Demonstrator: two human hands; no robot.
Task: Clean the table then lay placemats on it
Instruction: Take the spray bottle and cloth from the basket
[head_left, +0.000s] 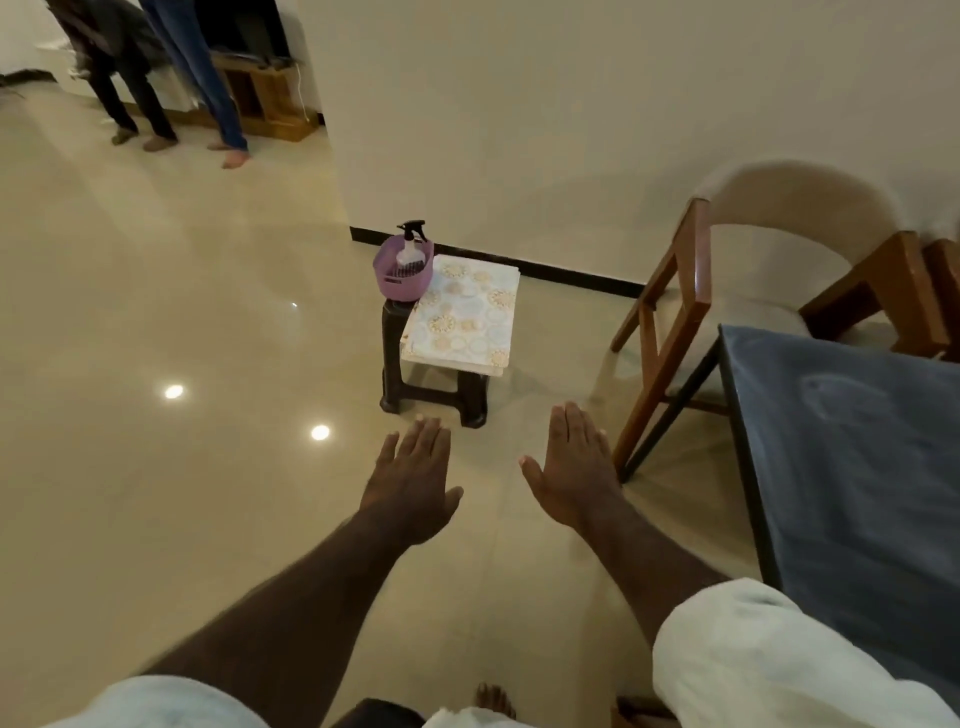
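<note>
Pale-blue floral placemats (462, 312) atop dark moulded stool (393, 358)

Open floor (182, 312) between both hands and stool (395, 358). Basket (400, 270) crowds placemats' (467, 312) left edge; chair (670, 332) and dark surface (857, 467) block right.

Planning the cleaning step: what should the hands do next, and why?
Probably reach for the spray bottle in the basket on the stool: the left hand and right hand are empty, the table looks smudged, and the placemats lie stacked beside the basket.
</note>
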